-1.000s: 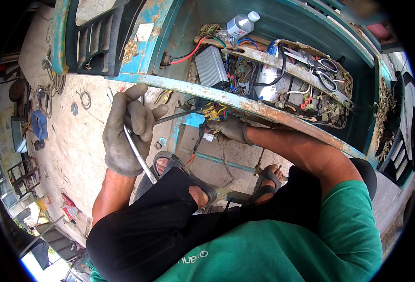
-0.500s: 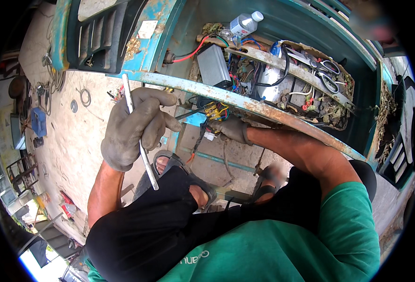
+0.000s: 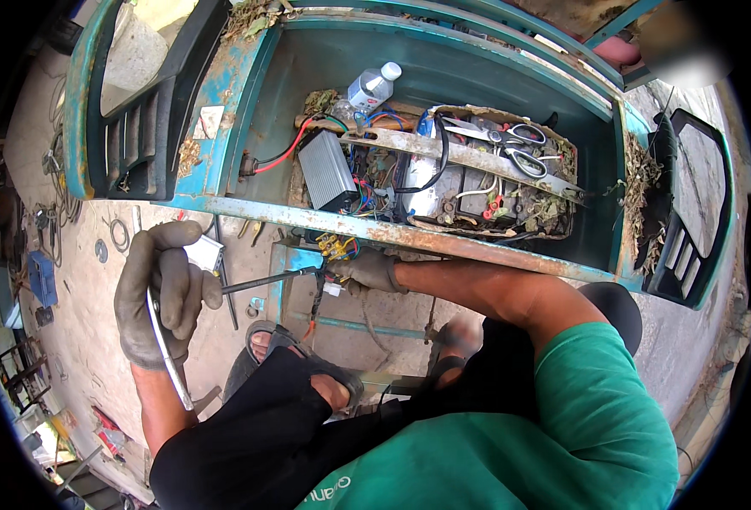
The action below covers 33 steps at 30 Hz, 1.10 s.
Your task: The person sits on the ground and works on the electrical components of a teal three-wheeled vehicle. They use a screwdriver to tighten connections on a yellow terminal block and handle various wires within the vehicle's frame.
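My left hand [image 3: 167,293], in a grey-brown work glove, is closed around a thin pale metal rod [image 3: 176,380] that slants down through the grip. A straight black cable [image 3: 269,280] runs from beside its fingertips to a wire bundle; whether those fingers pinch it I cannot tell. My right hand [image 3: 367,272], gloved alike, is closed on the bundle below the blue frame rail. Yellow terminal connectors [image 3: 336,246] with coloured wires stick out above its fingers, and a black-wrapped wire [image 3: 315,306] with an orange end hangs beneath. The right fingertips are partly hidden by the wires.
A rusty blue rail [image 3: 392,234] crosses in front of an open compartment. Inside lie a finned silver metal box [image 3: 326,170], a plastic bottle [image 3: 374,87], scissors [image 3: 524,161], a rusty metal strap [image 3: 469,153] and tangled wires. My sandalled feet are below; a blue crate [image 3: 42,277] sits far left.
The view has shifted, showing more of the compartment's right side. My left hand has moved left and nearer, away from my right hand, with the rod still in it. More black cable shows between them.
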Each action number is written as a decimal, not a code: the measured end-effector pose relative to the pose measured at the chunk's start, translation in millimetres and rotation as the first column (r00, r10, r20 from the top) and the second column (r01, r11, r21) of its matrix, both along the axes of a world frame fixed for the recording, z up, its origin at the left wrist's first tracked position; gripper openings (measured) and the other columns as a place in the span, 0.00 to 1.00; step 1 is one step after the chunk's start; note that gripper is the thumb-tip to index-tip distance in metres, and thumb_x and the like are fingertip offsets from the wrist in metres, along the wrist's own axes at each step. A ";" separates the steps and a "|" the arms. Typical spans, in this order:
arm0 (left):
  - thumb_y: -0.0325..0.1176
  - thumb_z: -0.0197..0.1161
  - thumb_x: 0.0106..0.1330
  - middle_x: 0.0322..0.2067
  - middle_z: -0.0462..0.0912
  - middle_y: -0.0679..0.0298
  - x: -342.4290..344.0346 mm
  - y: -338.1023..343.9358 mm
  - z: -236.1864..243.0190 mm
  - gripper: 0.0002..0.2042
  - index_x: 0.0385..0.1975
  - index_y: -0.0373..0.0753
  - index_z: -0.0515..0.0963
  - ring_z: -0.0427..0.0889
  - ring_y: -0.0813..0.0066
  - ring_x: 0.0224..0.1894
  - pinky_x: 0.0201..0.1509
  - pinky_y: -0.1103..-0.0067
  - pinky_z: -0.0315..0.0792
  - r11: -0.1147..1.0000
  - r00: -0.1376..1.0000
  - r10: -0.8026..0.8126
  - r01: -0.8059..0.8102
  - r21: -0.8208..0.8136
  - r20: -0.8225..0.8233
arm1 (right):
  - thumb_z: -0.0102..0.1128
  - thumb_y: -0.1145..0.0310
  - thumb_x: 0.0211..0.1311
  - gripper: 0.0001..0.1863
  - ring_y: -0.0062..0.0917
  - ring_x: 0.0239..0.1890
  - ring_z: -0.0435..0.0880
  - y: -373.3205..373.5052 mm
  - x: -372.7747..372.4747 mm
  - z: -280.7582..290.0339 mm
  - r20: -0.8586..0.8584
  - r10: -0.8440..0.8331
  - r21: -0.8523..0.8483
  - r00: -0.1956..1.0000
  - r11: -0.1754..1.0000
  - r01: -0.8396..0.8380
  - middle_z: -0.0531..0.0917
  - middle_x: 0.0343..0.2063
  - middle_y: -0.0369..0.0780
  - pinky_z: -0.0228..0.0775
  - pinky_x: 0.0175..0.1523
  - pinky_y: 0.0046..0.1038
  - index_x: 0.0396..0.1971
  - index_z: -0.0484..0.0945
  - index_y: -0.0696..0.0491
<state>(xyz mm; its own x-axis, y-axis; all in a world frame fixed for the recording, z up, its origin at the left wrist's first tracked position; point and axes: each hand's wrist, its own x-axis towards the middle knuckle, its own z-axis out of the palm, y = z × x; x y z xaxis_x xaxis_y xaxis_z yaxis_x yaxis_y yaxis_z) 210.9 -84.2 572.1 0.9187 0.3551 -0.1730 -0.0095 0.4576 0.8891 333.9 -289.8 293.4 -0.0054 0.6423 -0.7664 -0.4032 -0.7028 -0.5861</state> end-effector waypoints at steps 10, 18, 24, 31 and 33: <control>0.43 0.31 0.84 0.07 0.66 0.70 -32.1 20.0 30.1 0.28 0.58 0.18 0.69 0.64 0.79 0.06 0.29 0.73 0.77 0.990 0.968 0.027 0.009 -0.143 0.248 | 0.56 0.40 0.69 0.28 0.20 0.29 0.82 -14.6 -25.8 23.4 -0.314 -0.058 -0.127 0.948 0.992 0.019 0.86 0.37 0.39 0.78 0.34 0.22 0.49 0.80 0.52; 0.43 0.29 0.84 0.10 0.66 0.70 -61.8 64.7 45.0 0.31 0.62 0.14 0.63 0.65 0.80 0.10 0.33 0.72 0.75 0.992 0.936 0.029 0.016 -0.125 0.351 | 0.60 0.48 0.68 0.28 0.25 0.39 0.88 13.1 -51.2 117.9 -0.032 0.650 0.020 0.759 0.760 -0.650 0.89 0.38 0.44 0.81 0.45 0.32 0.51 0.81 0.60; 0.49 0.31 0.83 0.14 0.74 0.65 -81.3 78.2 58.1 0.32 0.66 0.19 0.61 0.70 0.78 0.13 0.27 0.79 0.75 0.952 0.916 0.032 0.094 -0.292 0.400 | 0.67 0.70 0.62 0.17 0.25 0.39 0.86 52.4 -33.6 262.3 0.439 0.084 0.578 0.895 0.736 -0.353 0.86 0.36 0.41 0.78 0.47 0.28 0.51 0.80 0.58; 0.46 0.31 0.83 0.14 0.75 0.67 -82.1 72.9 78.3 0.30 0.68 0.24 0.59 0.70 0.79 0.14 0.23 0.82 0.73 0.920 0.814 -0.064 0.272 -0.282 0.578 | 0.66 0.68 0.62 0.20 0.33 0.37 0.85 70.0 -26.8 283.2 0.771 -0.143 0.541 0.620 0.661 -0.520 0.85 0.37 0.46 0.78 0.47 0.32 0.53 0.79 0.58; 0.46 0.31 0.83 0.14 0.75 0.68 -74.3 65.0 77.0 0.30 0.68 0.23 0.61 0.70 0.80 0.15 0.25 0.81 0.72 0.942 0.815 -0.035 0.221 -0.254 0.579 | 0.63 0.67 0.65 0.17 0.32 0.34 0.86 63.8 -13.5 293.2 0.705 0.044 0.452 0.708 0.741 -0.496 0.85 0.34 0.46 0.78 0.43 0.31 0.50 0.81 0.59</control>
<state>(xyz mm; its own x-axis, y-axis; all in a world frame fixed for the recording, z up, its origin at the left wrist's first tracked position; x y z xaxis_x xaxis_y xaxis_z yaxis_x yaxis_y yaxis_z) 136.6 -19.1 649.1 0.9196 0.2444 0.3076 -0.3835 0.7288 0.5673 320.4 -225.9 586.6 0.0625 0.9892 -0.1323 0.3581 -0.1460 -0.9222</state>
